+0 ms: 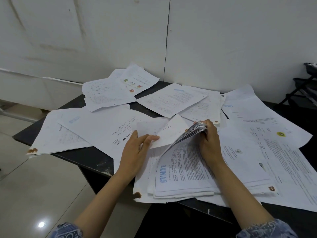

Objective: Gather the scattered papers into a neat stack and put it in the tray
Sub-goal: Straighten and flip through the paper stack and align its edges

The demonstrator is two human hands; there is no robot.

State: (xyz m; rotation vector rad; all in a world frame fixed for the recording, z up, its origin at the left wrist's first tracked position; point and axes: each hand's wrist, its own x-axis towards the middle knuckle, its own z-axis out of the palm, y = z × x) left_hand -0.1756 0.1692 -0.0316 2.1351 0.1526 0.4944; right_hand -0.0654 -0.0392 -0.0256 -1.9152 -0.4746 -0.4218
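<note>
1. Your growing stack (181, 179) lies at the near edge of the bench (89, 157), at about 6 o'clock in the head view, with a sheet stamped "LUNAS" on top; its edges are still uneven.
2. Your right hand (210, 143) has its grip clamped on the far corner of that stack, fingers curled round a lifted fan of sheets.
3. Your left hand (137, 150) pinches a loose sheet (164, 133) just beside the stack, at about 11 o'clock from it, thumb and fingers closed on its near edge.
4. The step in hand looks like gathering: that sheet seems bound for under the raised corner.
5. Further out, scattered papers (109, 95) cover the bench from 9 o'clock round to 3 o'clock, some overlapping.
6. Next you will likely need to slide the pinched sheet in, then reach for the 9 o'clock sheets.
7. No tray is clearly visible; a dark rack (307, 83) stands at 2 o'clock.
</note>
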